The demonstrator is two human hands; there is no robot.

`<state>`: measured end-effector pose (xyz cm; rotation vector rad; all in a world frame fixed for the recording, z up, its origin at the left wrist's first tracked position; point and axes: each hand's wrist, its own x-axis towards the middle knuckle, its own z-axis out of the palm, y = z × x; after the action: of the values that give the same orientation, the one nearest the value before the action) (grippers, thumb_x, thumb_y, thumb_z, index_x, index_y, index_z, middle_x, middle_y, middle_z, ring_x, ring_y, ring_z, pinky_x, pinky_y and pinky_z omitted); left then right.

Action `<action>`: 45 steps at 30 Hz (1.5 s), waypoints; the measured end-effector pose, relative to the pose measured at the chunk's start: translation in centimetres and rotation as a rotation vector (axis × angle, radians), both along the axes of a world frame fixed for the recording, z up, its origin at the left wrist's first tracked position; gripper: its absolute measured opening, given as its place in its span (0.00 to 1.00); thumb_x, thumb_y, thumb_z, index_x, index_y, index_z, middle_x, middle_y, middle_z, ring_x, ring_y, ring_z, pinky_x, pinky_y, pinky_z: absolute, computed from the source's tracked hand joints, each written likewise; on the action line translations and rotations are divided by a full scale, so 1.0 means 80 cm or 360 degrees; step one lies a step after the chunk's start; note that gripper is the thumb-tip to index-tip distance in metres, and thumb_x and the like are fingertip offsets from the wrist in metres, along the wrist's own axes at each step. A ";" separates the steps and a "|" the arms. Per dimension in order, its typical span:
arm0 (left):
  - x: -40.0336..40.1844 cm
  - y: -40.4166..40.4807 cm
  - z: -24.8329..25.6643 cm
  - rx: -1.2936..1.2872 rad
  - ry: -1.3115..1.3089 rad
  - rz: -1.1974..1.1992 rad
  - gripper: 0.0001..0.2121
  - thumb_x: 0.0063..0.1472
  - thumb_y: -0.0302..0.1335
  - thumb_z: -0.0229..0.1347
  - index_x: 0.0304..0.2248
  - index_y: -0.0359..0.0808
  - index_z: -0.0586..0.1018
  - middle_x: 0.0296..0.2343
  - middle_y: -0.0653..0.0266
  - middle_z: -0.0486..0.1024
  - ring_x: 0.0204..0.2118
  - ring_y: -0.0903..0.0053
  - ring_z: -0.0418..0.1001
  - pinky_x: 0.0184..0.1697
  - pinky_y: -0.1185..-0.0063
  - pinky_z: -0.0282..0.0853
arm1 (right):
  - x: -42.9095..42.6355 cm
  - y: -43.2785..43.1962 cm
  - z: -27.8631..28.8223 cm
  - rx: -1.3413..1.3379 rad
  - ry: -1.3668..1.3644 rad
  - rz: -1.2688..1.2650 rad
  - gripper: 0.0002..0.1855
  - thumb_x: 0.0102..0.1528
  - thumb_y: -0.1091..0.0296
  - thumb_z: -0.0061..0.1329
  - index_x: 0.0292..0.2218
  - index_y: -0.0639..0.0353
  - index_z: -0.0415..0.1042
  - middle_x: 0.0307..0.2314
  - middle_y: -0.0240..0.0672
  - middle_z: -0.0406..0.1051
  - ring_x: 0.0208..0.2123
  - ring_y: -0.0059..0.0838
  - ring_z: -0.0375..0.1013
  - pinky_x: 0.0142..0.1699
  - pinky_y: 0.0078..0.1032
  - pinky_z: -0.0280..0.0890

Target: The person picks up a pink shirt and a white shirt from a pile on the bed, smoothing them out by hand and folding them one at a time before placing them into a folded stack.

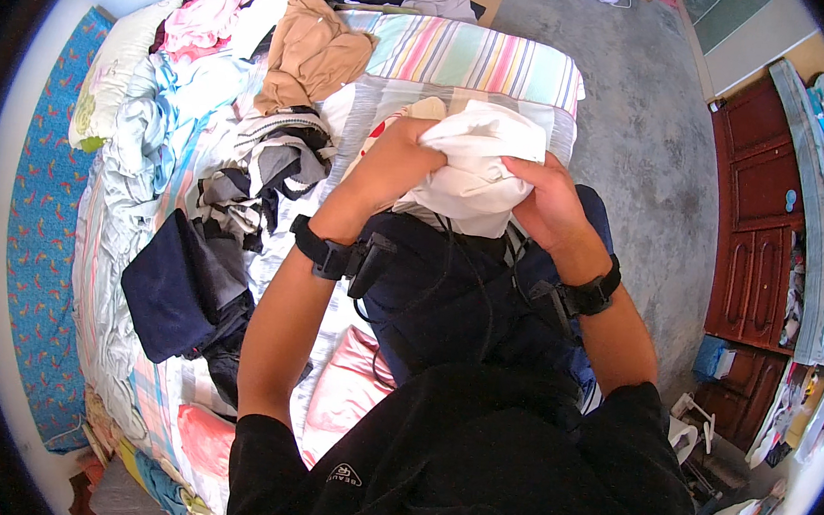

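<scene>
A bunched white cloth [481,168] hangs between my two hands above my lap. My left hand [405,159] grips its left side, with the fingertips hidden in the folds. On its right side, my right hand [547,199] pinches the fabric between thumb and fingers. A cream fabric with red marks [376,133] lies partly hidden behind my left hand. Farther left on the bed are a brown garment [312,53], a grey, black and white striped garment [286,153] and a folded dark navy cloth [169,296].
A striped folded cover [471,55] lies along the bed's far end. Pillows and heaped light blue clothes [193,88] line the left side. Pink cloth [347,390] rests beside my hip. To the right are the grey floor [647,131] and a dark red wooden cabinet [757,212].
</scene>
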<state>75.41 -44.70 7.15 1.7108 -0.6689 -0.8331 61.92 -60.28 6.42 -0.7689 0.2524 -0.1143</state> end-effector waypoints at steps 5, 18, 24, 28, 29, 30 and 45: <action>0.003 -0.006 -0.010 -0.0316 0.0615 0.0136 0.24 0.42 0.14 0.46 0.44 0.22 0.72 0.34 0.56 0.75 0.34 0.72 0.75 0.38 0.79 0.70 | -0.001 0.000 -0.013 -0.0089 0.0141 0.0063 0.24 0.56 0.72 0.47 0.52 0.71 0.60 0.46 0.44 0.68 0.46 0.34 0.70 0.53 0.30 0.64; 0.001 -0.005 -0.023 -0.0364 0.0332 0.0188 0.25 0.45 0.11 0.43 0.47 0.26 0.70 0.36 0.58 0.75 0.37 0.74 0.75 0.40 0.81 0.70 | 0.001 -0.009 -0.009 -0.0489 0.0241 0.0187 0.25 0.53 0.70 0.52 0.50 0.69 0.64 0.43 0.39 0.71 0.42 0.27 0.72 0.48 0.25 0.66; -0.013 0.000 -0.015 -0.0026 -0.0633 -0.0102 0.23 0.47 0.14 0.46 0.47 0.30 0.67 0.39 0.51 0.73 0.44 0.62 0.72 0.47 0.76 0.65 | 0.007 0.003 -0.005 -0.0143 0.0124 -0.0023 0.23 0.57 0.68 0.47 0.51 0.70 0.62 0.44 0.43 0.69 0.44 0.33 0.71 0.49 0.28 0.67; -0.013 0.006 -0.022 0.0157 -0.0744 -0.0183 0.25 0.48 0.16 0.48 0.48 0.32 0.63 0.41 0.42 0.69 0.48 0.50 0.66 0.51 0.69 0.61 | 0.012 0.015 -0.014 -0.0038 0.0193 -0.0158 0.23 0.58 0.68 0.46 0.51 0.71 0.60 0.44 0.44 0.69 0.45 0.35 0.71 0.49 0.29 0.67; -0.013 0.008 -0.020 0.0216 -0.0810 -0.0146 0.24 0.47 0.15 0.49 0.48 0.32 0.64 0.41 0.43 0.69 0.48 0.50 0.66 0.51 0.68 0.61 | 0.012 0.019 -0.012 0.0072 0.0184 -0.0200 0.22 0.58 0.69 0.45 0.51 0.71 0.60 0.44 0.45 0.69 0.45 0.35 0.71 0.49 0.30 0.67; -0.013 0.009 -0.020 0.0217 -0.0807 -0.0146 0.24 0.47 0.15 0.49 0.48 0.32 0.64 0.41 0.43 0.69 0.48 0.50 0.66 0.51 0.68 0.61 | 0.011 0.021 -0.012 0.0179 0.0178 -0.0244 0.22 0.58 0.69 0.45 0.51 0.71 0.60 0.44 0.45 0.68 0.45 0.36 0.71 0.49 0.30 0.68; -0.067 0.006 0.027 0.0010 -0.1162 0.0418 0.16 0.51 0.30 0.60 0.36 0.32 0.70 0.33 0.51 0.72 0.31 0.59 0.73 0.34 0.70 0.68 | 0.031 0.033 0.015 0.0181 -0.0147 -0.0347 0.20 0.59 0.69 0.43 0.50 0.70 0.62 0.44 0.43 0.69 0.44 0.36 0.71 0.49 0.33 0.66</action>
<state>70.06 -44.25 9.28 2.0557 -0.8871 -0.0017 64.38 -57.61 7.60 -0.6197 0.2521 -0.3378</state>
